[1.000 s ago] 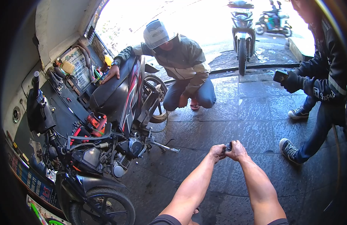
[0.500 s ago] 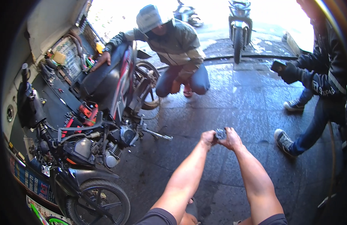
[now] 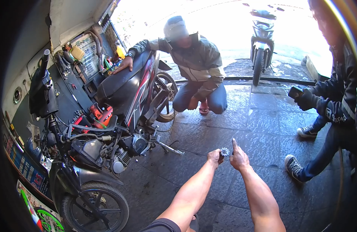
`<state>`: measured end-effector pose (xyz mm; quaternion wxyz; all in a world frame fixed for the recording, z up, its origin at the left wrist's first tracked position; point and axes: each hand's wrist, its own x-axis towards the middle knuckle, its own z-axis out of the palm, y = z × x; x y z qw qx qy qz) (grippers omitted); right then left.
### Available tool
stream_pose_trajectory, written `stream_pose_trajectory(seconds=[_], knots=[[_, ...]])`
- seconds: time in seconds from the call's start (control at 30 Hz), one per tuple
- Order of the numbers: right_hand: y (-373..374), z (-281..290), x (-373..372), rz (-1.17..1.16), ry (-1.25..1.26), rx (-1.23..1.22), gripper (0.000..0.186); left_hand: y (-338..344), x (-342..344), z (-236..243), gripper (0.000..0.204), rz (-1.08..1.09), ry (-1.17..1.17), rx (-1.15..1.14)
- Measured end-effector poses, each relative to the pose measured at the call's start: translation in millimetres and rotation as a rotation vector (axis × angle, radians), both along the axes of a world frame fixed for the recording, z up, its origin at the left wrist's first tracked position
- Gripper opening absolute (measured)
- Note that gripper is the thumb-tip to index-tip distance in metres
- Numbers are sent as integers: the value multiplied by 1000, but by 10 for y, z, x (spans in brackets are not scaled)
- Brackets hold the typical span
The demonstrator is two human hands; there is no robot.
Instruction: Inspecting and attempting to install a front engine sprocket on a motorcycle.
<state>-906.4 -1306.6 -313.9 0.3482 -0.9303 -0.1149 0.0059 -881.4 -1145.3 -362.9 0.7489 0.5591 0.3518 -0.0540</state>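
Out in front of me, my left hand [image 3: 214, 157] is closed on a small toothed metal gear [image 3: 224, 152], its teeth showing past the fingertips. The darker part behind the gear is too small to make out. Just to the right, my right hand [image 3: 239, 158] is apart from the gear, its index finger stretched forward and the other fingers curled, with nothing visible in it. Left of my arms stands a partly stripped motorcycle [image 3: 128, 116], its engine [image 3: 122, 159] exposed and its front wheel [image 3: 96, 208] towards me.
A helmeted person [image 3: 197, 65] squats beyond the motorcycle, one hand on its seat [image 3: 120, 79]. At the right another person [image 3: 333, 100] holds a phone [image 3: 295, 92]. A second motorcycle [image 3: 261, 46] stands by the bright entrance. Red tools [image 3: 101, 116] lie near the left wall.
My right hand has let go of the gear and moved slightly right, index finger now extended. The left hand keeps the gear. The view has shifted, so the surroundings sit lower and further right.
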Motion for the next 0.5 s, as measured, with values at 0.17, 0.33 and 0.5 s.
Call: stream_pose_trajectory(seconds=[0.17,0.33,0.5], knots=[[-104,-154,45,-218,92,48,98,-30,52,-96,8,-7,-71,-25],[-293,-141,184,-774,-297,106,101,-54,88,-88,8,21,-67,-22],[-505,-15,78,-576,58,118,103,-135,25,5,9,-46,-78,-14]])
